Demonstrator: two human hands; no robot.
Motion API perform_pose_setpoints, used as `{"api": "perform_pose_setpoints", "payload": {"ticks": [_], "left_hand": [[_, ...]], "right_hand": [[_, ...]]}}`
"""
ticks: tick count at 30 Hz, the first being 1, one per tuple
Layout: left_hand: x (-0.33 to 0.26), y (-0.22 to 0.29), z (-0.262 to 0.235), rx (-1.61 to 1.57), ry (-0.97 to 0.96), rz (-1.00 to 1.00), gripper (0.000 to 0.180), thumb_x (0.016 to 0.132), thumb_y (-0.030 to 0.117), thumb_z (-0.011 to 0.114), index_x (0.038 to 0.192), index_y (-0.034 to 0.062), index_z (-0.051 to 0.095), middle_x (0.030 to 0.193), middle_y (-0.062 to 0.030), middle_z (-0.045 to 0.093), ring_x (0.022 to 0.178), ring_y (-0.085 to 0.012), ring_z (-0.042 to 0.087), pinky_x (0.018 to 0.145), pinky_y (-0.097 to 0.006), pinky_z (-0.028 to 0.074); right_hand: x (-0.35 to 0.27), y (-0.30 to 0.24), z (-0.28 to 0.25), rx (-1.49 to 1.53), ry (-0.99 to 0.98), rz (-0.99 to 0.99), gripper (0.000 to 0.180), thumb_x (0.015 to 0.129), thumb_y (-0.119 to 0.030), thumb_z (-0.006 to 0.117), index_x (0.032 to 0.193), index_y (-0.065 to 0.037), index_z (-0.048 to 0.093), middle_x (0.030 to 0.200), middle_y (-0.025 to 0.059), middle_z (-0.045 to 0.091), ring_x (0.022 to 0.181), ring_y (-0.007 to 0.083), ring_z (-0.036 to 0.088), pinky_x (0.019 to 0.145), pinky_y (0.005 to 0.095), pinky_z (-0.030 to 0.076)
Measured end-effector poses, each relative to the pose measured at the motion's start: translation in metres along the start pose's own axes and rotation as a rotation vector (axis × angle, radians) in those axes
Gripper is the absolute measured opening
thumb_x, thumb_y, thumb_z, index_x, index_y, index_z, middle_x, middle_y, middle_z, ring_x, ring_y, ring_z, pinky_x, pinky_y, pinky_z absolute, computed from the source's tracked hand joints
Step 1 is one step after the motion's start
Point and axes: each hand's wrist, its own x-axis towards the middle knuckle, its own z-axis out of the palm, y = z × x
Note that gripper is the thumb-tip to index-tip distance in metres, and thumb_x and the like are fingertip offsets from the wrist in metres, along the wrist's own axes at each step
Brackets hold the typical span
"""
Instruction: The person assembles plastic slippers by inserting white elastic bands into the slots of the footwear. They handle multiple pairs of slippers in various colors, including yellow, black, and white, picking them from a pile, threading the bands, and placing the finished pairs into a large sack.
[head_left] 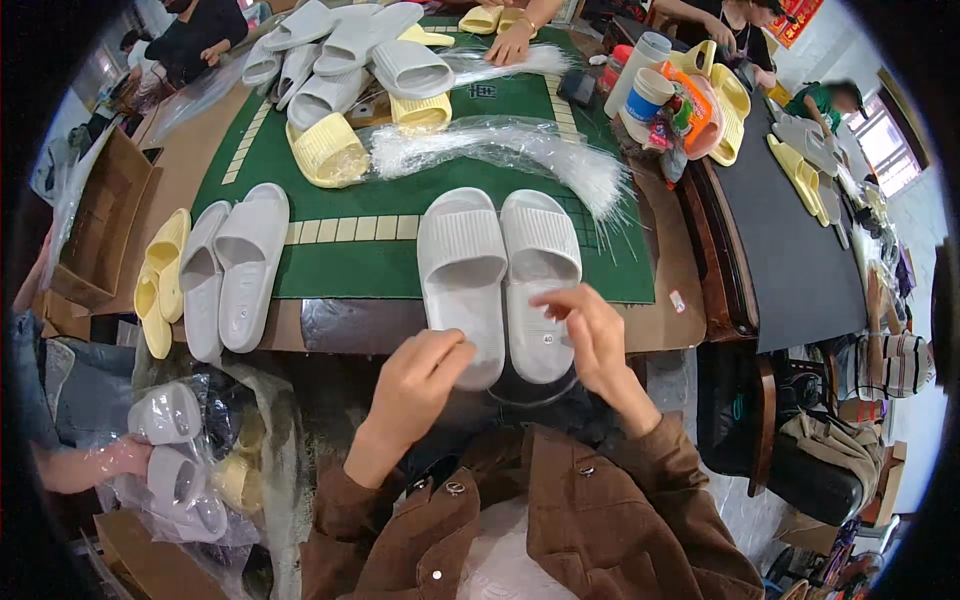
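A pair of light grey slide sandals lies side by side at the table's front edge, toes pointing away from me. My left hand (415,375) has its fingers curled together over the heel edge of the left grey slide (462,260); whether something small is between the fingertips is hidden. Above the insole of the right grey slide (541,240) hovers my right hand (597,340), fingers apart and nothing seen in them. A small round white sticker (548,339) sits on that slide's heel, beside the right fingers.
Beyond the slides, a bundle of clear plastic ties (500,150) lies on the green mat (360,265). Grey and yellow slides are heaped at the back (345,60). More pairs stand at left (240,270). A person's hand (125,457) holds bagged slides at lower left.
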Motion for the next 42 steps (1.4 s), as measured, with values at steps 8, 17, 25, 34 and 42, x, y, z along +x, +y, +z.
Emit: {"api": "perform_pose_setpoints", "payload": {"ticks": [8, 17, 25, 34, 42], "left_hand": [[-0.001, -0.006, 0.046, -0.129, -0.054, -0.031, 0.021, 0.076, 0.000, 0.061, 0.098, -0.0008, 0.062, 0.102, -0.0130, 0.063, 0.091, -0.0305, 0.065, 0.077, -0.037, 0.054], [0.027, -0.021, 0.045, -0.097, 0.030, 0.065, 0.024, 0.082, 0.009, 0.058, 0.103, -0.0006, 0.063, 0.110, -0.0156, 0.063, 0.100, -0.0318, 0.063, 0.086, -0.040, 0.053], [-0.009, -0.045, 0.031, -0.068, 0.172, -0.235, 0.038, 0.080, -0.002, 0.061, 0.117, 0.0052, 0.063, 0.125, -0.0158, 0.058, 0.107, -0.0321, 0.062, 0.089, -0.040, 0.052], [-0.114, -0.056, -0.066, 0.380, 0.185, -0.836, 0.026, 0.087, 0.008, 0.064, 0.110, -0.0016, 0.057, 0.108, -0.0171, 0.058, 0.102, -0.0362, 0.057, 0.088, -0.043, 0.046], [-0.240, -0.048, -0.091, 0.263, -0.336, -1.623, 0.063, 0.077, 0.038, 0.075, 0.112, -0.0076, 0.051, 0.096, -0.0253, 0.064, 0.094, -0.0435, 0.062, 0.077, -0.048, 0.049]], "right_hand": [[-0.014, 0.013, 0.008, -0.406, -0.060, -0.029, 0.019, 0.086, -0.004, 0.062, 0.105, -0.002, 0.063, 0.100, 0.0147, 0.065, 0.091, 0.0337, 0.063, 0.078, 0.0424, 0.052], [0.013, 0.030, 0.004, -0.127, -0.004, 0.324, 0.026, 0.099, -0.013, 0.049, 0.114, 0.002, 0.063, 0.113, 0.0154, 0.066, 0.106, 0.0274, 0.063, 0.094, 0.0364, 0.048], [0.018, 0.054, -0.029, 0.439, -0.020, 0.464, 0.069, 0.103, -0.055, 0.023, 0.112, 0.000, 0.062, 0.115, 0.0152, 0.066, 0.106, 0.0237, 0.062, 0.100, 0.0366, 0.043], [0.003, 0.041, -0.018, 0.759, -0.023, 0.292, 0.075, 0.100, -0.063, 0.023, 0.107, 0.002, 0.061, 0.113, 0.0216, 0.062, 0.106, 0.0283, 0.059, 0.097, 0.0388, 0.045], [0.027, -0.014, 0.012, 0.581, -0.412, 0.352, 0.090, 0.095, -0.072, 0.020, 0.104, 0.006, 0.064, 0.108, 0.0216, 0.065, 0.099, 0.0301, 0.063, 0.091, 0.0398, 0.049]]}}
